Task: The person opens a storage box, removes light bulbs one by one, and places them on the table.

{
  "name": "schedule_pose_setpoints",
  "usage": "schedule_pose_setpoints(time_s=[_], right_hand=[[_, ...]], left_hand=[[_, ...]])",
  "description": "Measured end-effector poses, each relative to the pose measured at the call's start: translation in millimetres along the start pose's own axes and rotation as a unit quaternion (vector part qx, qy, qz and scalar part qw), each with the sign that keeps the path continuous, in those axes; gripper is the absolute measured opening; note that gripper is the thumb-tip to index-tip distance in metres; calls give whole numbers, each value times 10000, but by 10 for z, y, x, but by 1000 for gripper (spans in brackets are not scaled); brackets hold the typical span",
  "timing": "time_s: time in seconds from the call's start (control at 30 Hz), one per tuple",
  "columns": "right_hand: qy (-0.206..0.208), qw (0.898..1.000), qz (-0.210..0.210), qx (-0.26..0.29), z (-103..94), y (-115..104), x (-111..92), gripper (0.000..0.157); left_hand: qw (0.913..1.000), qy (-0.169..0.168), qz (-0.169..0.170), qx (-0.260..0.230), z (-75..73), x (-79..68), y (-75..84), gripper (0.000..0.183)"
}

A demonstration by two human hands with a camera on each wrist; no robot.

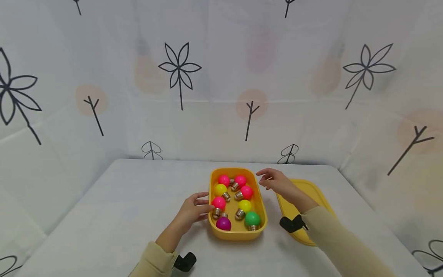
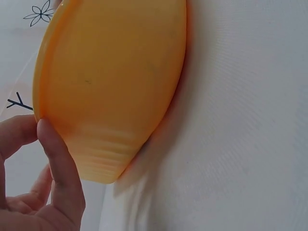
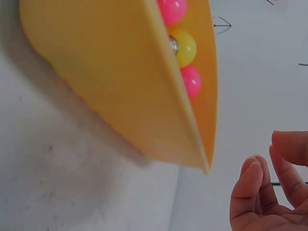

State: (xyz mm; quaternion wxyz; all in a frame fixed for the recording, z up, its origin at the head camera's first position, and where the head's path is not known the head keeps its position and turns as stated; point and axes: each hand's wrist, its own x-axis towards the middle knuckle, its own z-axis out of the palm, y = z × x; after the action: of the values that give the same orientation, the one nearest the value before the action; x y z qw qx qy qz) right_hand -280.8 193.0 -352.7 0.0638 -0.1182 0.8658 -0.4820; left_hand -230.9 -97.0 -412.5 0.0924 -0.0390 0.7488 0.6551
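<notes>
A yellow plastic box point(image 1: 238, 236) stands on the white table, holding several coloured bulbs with metal screw bases. Among them are a pink bulb point(image 1: 219, 202), a yellow bulb point(image 1: 245, 206), a green bulb point(image 1: 252, 219) and a purple bulb point(image 1: 223, 224). At the box's left side, my left hand point(image 1: 191, 209) pinches the rim between thumb and finger, as the left wrist view shows. My right hand point(image 1: 275, 181) hovers just off the far right corner, apart from the box. Its fingers point(image 3: 246, 189) are loosely bent, with nothing between them.
A flat yellow lid point(image 1: 308, 188) lies on the table right of the box, partly under my right forearm. Behind the white table point(image 1: 114, 215) hangs a pale cloth point(image 1: 214, 127) with flower and twig drawings. Each wrist wears a black camera mount.
</notes>
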Motion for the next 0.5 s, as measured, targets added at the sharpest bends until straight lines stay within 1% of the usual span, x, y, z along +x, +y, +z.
schedule_pose_setpoints(time_s=[0.27, 0.5], right_hand=[[-40, 9999, 102, -2, 146, -135, 123, 35], [-84, 9998, 74, 151, 260, -220, 211, 33]], left_hand=[[10000, 10, -36, 23, 8, -5, -1, 59], [10000, -17, -22, -7, -3, 3, -13, 60]])
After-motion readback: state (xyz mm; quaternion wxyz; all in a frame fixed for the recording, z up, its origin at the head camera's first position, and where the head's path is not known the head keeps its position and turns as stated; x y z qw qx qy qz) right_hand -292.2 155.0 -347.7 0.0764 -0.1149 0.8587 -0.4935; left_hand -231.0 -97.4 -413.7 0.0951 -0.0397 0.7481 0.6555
